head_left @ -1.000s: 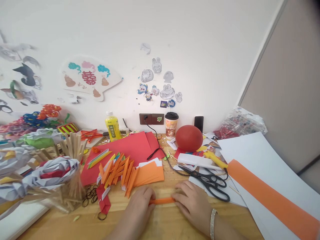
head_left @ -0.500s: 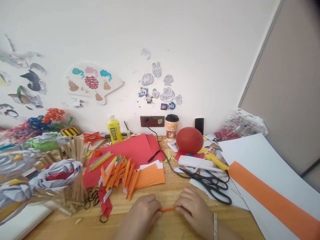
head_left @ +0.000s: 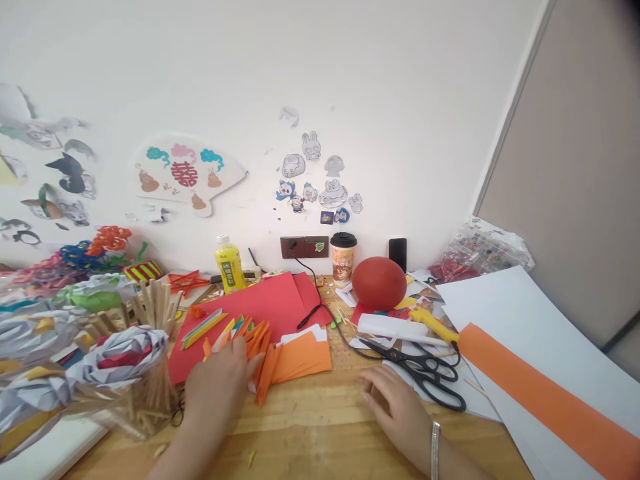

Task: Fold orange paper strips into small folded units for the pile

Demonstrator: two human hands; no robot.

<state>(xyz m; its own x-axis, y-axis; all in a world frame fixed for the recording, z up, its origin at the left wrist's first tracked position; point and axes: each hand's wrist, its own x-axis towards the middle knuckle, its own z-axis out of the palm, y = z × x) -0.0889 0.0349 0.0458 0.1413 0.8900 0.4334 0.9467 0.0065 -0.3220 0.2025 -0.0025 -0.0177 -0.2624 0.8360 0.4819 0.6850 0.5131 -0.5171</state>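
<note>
My left hand (head_left: 220,383) reaches over the folded orange paper strips (head_left: 265,360), its thumb stretched away from the fingers. Its fingertips are partly hidden among the strips, and I see nothing clearly gripped. My right hand (head_left: 395,403) rests on the wooden table with loosely curved fingers apart and nothing in them; a bracelet circles the wrist. Just beyond it lie black-handled scissors (head_left: 425,367). Flat orange paper pieces (head_left: 303,357) sit to the right of the folded strips. Behind them lies red paper (head_left: 270,300).
Paper-wrapped bundles (head_left: 117,357) and wooden sticks (head_left: 157,303) crowd the left. At the back stand a yellow bottle (head_left: 230,265), a lidded cup (head_left: 343,260) and a red balloon (head_left: 379,283). A glue gun (head_left: 435,325) and white sheets (head_left: 500,313) lie right.
My hands have parted and the orange strip between them is gone from there. My left hand has moved left and forward to the folded strips; my right hand has shifted slightly right.
</note>
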